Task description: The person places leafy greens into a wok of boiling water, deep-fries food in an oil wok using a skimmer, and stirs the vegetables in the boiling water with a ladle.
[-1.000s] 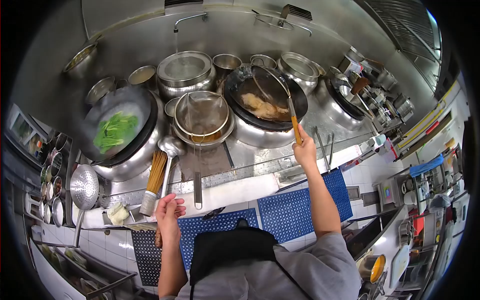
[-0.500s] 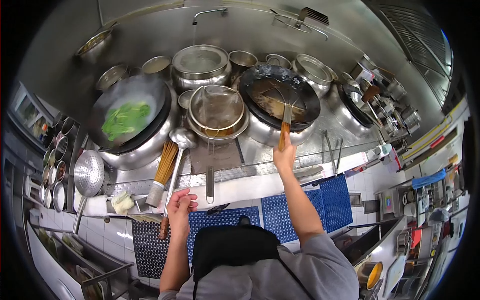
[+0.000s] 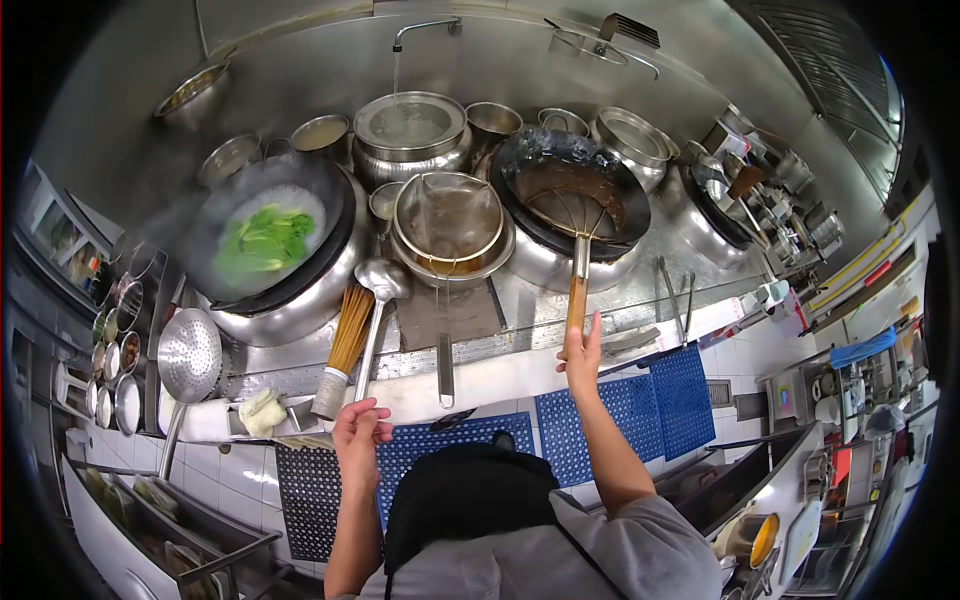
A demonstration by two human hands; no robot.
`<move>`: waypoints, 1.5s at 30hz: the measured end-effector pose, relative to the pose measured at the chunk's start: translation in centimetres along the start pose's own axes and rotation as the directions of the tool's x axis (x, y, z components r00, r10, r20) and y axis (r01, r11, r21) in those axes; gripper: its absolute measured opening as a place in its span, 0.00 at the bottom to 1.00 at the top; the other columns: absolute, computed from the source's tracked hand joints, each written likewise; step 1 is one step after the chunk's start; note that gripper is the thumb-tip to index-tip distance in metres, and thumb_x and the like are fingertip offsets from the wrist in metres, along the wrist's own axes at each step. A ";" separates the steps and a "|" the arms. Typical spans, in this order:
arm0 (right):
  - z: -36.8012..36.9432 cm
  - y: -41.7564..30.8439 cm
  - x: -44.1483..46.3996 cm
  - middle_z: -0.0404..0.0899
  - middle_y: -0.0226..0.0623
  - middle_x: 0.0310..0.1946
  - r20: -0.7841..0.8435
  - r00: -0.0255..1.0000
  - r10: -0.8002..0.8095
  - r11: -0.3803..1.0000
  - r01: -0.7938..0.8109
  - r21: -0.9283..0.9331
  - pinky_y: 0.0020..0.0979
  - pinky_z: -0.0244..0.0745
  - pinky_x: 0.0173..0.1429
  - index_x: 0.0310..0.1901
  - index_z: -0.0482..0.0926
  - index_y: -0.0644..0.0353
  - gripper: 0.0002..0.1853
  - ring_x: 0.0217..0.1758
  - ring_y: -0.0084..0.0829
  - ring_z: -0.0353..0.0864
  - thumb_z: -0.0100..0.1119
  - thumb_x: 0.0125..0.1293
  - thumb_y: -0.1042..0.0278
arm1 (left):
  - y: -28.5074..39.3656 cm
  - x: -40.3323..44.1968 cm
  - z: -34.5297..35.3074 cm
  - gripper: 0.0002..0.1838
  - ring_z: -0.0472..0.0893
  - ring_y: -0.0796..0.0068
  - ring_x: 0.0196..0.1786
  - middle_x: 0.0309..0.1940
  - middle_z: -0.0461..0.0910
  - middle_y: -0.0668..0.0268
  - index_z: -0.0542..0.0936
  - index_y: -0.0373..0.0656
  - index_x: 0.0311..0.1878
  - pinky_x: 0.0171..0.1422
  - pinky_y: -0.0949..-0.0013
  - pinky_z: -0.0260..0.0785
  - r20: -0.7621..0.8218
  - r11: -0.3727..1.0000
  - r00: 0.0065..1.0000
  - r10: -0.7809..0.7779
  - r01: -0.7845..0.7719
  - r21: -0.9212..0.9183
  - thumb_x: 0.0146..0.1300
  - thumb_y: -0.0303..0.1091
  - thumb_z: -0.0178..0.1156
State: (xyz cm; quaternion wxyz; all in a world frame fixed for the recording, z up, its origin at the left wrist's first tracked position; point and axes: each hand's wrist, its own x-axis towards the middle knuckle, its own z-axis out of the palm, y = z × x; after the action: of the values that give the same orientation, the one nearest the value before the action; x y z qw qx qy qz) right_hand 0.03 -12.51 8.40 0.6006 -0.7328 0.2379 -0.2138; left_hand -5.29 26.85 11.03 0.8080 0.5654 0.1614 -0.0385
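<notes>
My right hand [image 3: 582,358] is at the lower end of the wooden handle of a wire strainer [image 3: 578,290], with its thumb raised and fingers loosely apart. The strainer's round head rests in the right wok [image 3: 635,195], over brown liquid. My left hand [image 3: 360,430] is half curled with gaps between its fingers, near the counter's front edge, and nothing shows in it. Just above it are a metal ladle [image 3: 383,280] and a bamboo brush [image 3: 350,330]. The ladle's handle end is hidden. Green leaves [image 3: 266,240] lie in pale steaming liquid in the left wok [image 3: 215,215].
Between the woks, a mesh strainer [image 3: 445,375] sits over a bowl [image 3: 500,262]. Water runs from a faucet [image 3: 425,27] above a lidded pot [image 3: 430,155]. A perforated skimmer [image 3: 190,355] is at the left, and tongs [image 3: 670,295] lie at the right.
The strainer head has swung down in the right wok, and the pale food seen there earlier no longer shows. My right hand has slid toward the handle's end and loosened. The view has shifted.
</notes>
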 end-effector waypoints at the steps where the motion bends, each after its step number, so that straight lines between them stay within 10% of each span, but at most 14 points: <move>1: 0.1 -0.8 -1.0 0.77 0.48 0.50 0.023 0.990 0.141 0.979 -0.143 0.147 0.38 0.82 0.37 0.80 0.51 0.52 0.38 0.35 0.34 0.81 0.55 0.76 0.55 | 0.2 0.2 -0.1 0.13 0.82 0.76 0.33 0.41 0.85 0.58 0.78 0.36 0.56 0.38 0.73 0.76 0.012 1.000 1.000 -0.001 0.001 0.001 0.72 0.30 0.56; 2: 0.4 0.3 -1.3 0.78 0.43 0.46 -0.038 0.984 0.174 0.955 -0.160 0.249 0.28 0.75 0.22 0.80 0.51 0.51 0.35 0.25 0.26 0.76 0.47 0.79 0.49 | 0.3 0.4 -0.3 0.13 0.81 0.76 0.33 0.41 0.85 0.58 0.78 0.36 0.56 0.38 0.73 0.75 0.010 1.000 1.000 -0.010 0.010 0.007 0.72 0.29 0.56; 5: -0.5 3.7 -3.7 0.79 0.38 0.37 -0.080 0.950 0.302 0.907 -0.261 0.331 0.25 0.71 0.21 0.78 0.58 0.43 0.32 0.25 0.23 0.75 0.46 0.78 0.42 | 0.3 0.8 -1.0 0.13 0.82 0.76 0.34 0.41 0.84 0.57 0.78 0.36 0.55 0.38 0.74 0.76 0.039 1.000 0.999 -0.002 0.002 0.015 0.72 0.30 0.57; 12: -3.8 14.4 -11.3 0.76 0.31 0.20 0.022 0.955 0.297 0.949 -0.298 0.102 0.25 0.62 0.16 0.46 0.82 0.64 0.24 0.14 0.20 0.69 0.49 0.79 0.47 | -0.2 0.5 0.0 0.12 0.82 0.77 0.35 0.41 0.85 0.59 0.79 0.36 0.55 0.40 0.74 0.76 0.040 0.997 0.999 -0.033 0.030 0.069 0.73 0.30 0.55; 21: -3.1 16.5 -9.4 0.80 0.33 0.23 0.464 0.855 0.232 0.954 -0.106 -0.281 0.23 0.69 0.23 0.44 0.85 0.65 0.22 0.19 0.20 0.75 0.54 0.77 0.51 | 0.5 1.0 9.8 0.13 0.81 0.77 0.31 0.36 0.84 0.60 0.78 0.36 0.53 0.35 0.74 0.75 0.198 0.973 0.954 -0.224 0.206 0.108 0.74 0.34 0.53; 24: -3.0 16.4 -7.9 0.81 0.32 0.24 0.490 0.839 0.234 0.954 -0.102 -0.281 0.23 0.70 0.24 0.43 0.85 0.65 0.19 0.20 0.20 0.76 0.58 0.75 0.53 | -0.6 2.2 12.9 0.07 0.78 0.79 0.26 0.31 0.82 0.62 0.75 0.38 0.39 0.27 0.75 0.73 0.236 0.954 0.933 -0.270 0.226 0.200 0.73 0.31 0.53; 33: -4.3 16.3 -8.5 0.81 0.31 0.24 0.491 0.848 0.201 0.971 -0.106 -0.215 0.24 0.72 0.25 0.43 0.86 0.66 0.16 0.22 0.18 0.76 0.60 0.73 0.58 | -4.1 4.5 18.7 0.09 0.83 0.76 0.33 0.37 0.84 0.60 0.76 0.40 0.44 0.34 0.72 0.79 0.354 0.924 0.859 -0.370 0.303 0.231 0.73 0.36 0.59; 45: 12.2 7.2 -18.4 0.85 0.35 0.30 0.852 0.509 0.122 0.919 0.268 -0.291 0.29 0.78 0.38 0.46 0.87 0.61 0.17 0.32 0.22 0.83 0.61 0.72 0.55 | 1.2 5.2 4.5 0.14 0.81 0.81 0.36 0.42 0.84 0.64 0.79 0.39 0.58 0.39 0.77 0.76 0.510 0.923 0.804 -0.305 0.117 0.368 0.74 0.35 0.59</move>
State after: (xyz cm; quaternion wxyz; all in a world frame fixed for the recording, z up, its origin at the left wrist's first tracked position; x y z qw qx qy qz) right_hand -7.96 6.95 -1.44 0.4717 -0.8541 -0.0847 0.2018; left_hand 0.94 23.71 11.92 0.7079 0.6300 -0.0270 -0.3181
